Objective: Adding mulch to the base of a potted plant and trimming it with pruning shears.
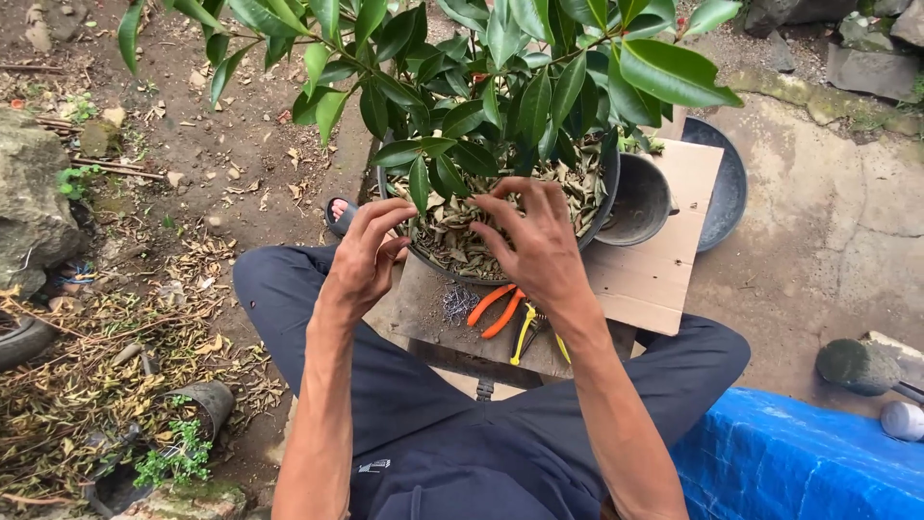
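Head view, looking down over dark trousers [462,433] of a seated person.

Left hand [366,255] is held at the near left rim of the large dark plant pot [602,207], fingers curled and spread, nothing clearly gripped; whether a thin item is pinched at the fingertips cannot be told. Right hand [534,241] is raised over the pot's near edge, fingers splayed and released, nothing grasped.

The pot is filled with dry brown leaf litter [462,236] and carries a shrub with glossy green leaves [539,87]. It is set on a board [654,279] laid over a small stand between the knees.

On the board just in front of the pot: pliers with orange handles [499,310], a tool with yellow handles [527,332] beside them, and a small heap of dark wire pieces [458,303].

An empty dark bucket [637,202] is seen touching the pot's right side; a wide shallow basin [727,183] lies behind it. Blue tarpaulin [799,462] at lower right. A sandalled foot [342,214] shows left of the pot.
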